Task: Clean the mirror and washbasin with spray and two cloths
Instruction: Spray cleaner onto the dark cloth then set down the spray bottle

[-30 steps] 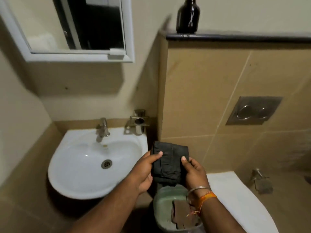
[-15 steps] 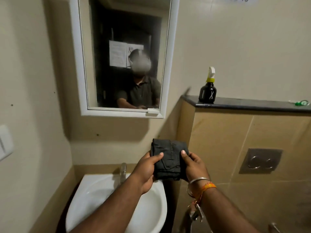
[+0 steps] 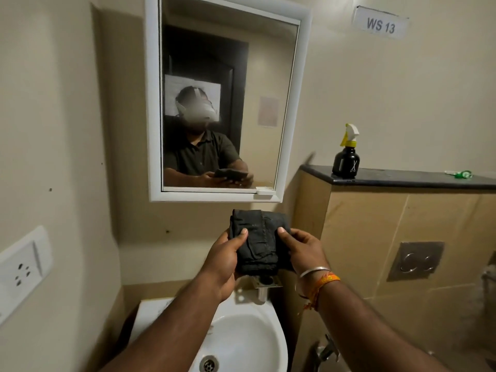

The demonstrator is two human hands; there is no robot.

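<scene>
Two hands hold one folded dark cloth (image 3: 259,241) above the washbasin (image 3: 249,342), just below the mirror (image 3: 228,103). Basin bowl: white, drain (image 3: 209,364) visible, nothing else seen inside; forearms cover its left rim. Spray bottle (image 3: 346,157), black with yellow collar, stands upright on dark ledge (image 3: 402,178), well apart from the hands. Wall socket (image 3: 22,264) at left; flush plate (image 3: 414,260) at right. Left hand (image 3: 224,260): thumb on top, fingers curled beneath, pinching cloth's left edge. Right hand (image 3: 303,249): same pinch on right edge.
</scene>
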